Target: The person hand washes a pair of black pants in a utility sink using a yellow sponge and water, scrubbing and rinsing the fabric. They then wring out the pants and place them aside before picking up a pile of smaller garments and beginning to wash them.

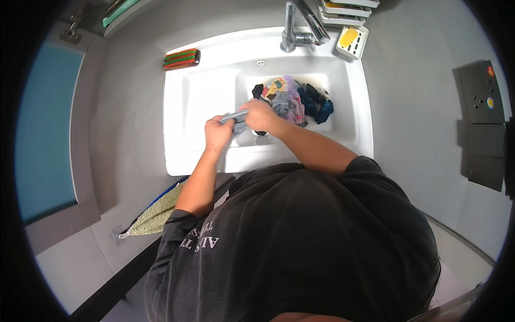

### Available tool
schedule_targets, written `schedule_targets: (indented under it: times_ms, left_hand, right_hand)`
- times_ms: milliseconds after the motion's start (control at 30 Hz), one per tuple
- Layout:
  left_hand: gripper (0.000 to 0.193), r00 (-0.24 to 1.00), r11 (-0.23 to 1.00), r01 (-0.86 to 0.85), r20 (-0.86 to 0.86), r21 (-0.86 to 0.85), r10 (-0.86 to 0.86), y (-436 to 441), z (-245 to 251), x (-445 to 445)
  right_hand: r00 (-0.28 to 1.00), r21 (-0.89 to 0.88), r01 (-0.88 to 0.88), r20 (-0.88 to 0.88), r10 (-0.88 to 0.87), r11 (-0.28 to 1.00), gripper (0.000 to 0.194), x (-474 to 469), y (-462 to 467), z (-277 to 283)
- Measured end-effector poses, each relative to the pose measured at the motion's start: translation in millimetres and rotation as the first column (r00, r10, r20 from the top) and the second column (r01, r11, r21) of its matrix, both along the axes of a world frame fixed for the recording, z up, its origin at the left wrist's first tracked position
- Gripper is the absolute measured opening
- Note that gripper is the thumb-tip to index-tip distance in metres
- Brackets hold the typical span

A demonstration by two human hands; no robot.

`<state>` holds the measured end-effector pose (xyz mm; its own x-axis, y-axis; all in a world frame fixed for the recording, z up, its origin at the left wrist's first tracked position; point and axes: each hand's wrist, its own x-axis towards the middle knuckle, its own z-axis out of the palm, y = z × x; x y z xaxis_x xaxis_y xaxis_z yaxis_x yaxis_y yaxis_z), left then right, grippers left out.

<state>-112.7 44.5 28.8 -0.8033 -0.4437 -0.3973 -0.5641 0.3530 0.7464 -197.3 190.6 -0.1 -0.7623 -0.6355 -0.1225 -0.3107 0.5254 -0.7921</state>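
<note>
Between my two hands a small grey cloth item (pixel 240 122) is stretched above the white sink (pixel 342 133). My left hand (pixel 218 133) grips its left end, near the boundary of the basin and the sloped washboard side (pixel 209 100). My right hand (pixel 259 114) holds the other end, its fingers slightly blurred. Just beyond my right hand, a heap of small garments (pixel 283 102) lies in the basin, in grey, pink, yellow, lilac and dark blue. Several look like socks, with dark blue ones (pixel 322 110) on the right. My right hand hides part of the heap.
A chrome faucet (pixel 288 38) rises behind the basin. On the back left corner rests a red-and-green striped brush (pixel 182 59). A white soap dish (pixel 360 46) with yellow soap (pixel 349 37) sits at the back right, below stacked dishes (pixel 342 18). A greenish towel (pixel 155 215) hangs at left.
</note>
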Motion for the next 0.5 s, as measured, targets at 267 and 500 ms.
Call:
schedule_targets:
  times_ms: [267,500]
  left_hand:
    - [0.018,0.993,0.979,0.085,-0.067,-0.186,-0.099,-24,10,-14]
    - [0.045,0.871,0.082,0.302,-0.31,0.95,0.382,-18,52,-21]
  right_hand:
    - [0.285,-0.526,0.602,0.844,0.454,0.6,0.022,-1,-7,28]
    - [0.193,-0.618,0.605,0.726,0.66,0.503,0.032,-39,-13,56]
